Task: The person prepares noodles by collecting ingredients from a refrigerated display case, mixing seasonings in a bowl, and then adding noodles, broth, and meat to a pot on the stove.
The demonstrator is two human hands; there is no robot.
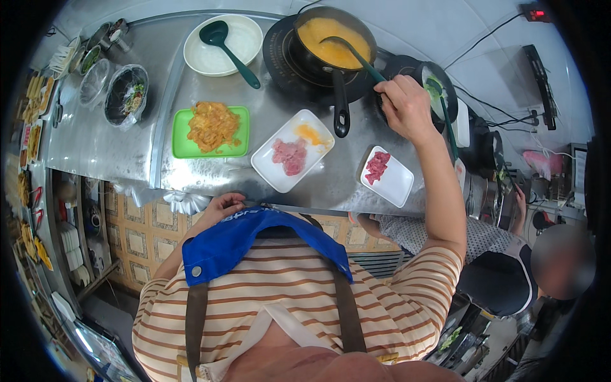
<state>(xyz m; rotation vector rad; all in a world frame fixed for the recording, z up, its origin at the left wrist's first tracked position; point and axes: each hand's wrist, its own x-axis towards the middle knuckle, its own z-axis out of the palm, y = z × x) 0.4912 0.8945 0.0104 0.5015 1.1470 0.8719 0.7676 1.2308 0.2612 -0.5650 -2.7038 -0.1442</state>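
Observation:
My right hand [405, 105] grips the handle of a dark green ladle [355, 52], whose bowl end dips into orange-yellow liquid [329, 40]. That liquid fills a black long-handled pot [340, 95] on a round black induction cooker [281, 62]. By the front edge of the steel counter, my left hand [224, 207] hangs with its fingers curled and nothing visible in it. In front of me a green tray [181, 143] carries an orange-coated food heap [213, 126]. Beside it, a white tray [267, 164] bears pale pink meat slices [289, 155] and an orange smear.
A smaller white tray [398, 188] with red meat [377, 167] sits at right. A white bowl [195, 52] holds another green ladle [229, 52]. A second pan [434, 90] is beyond my right hand. Another person [496, 277] works at right. Plastic-lined bowls [126, 100] stand left.

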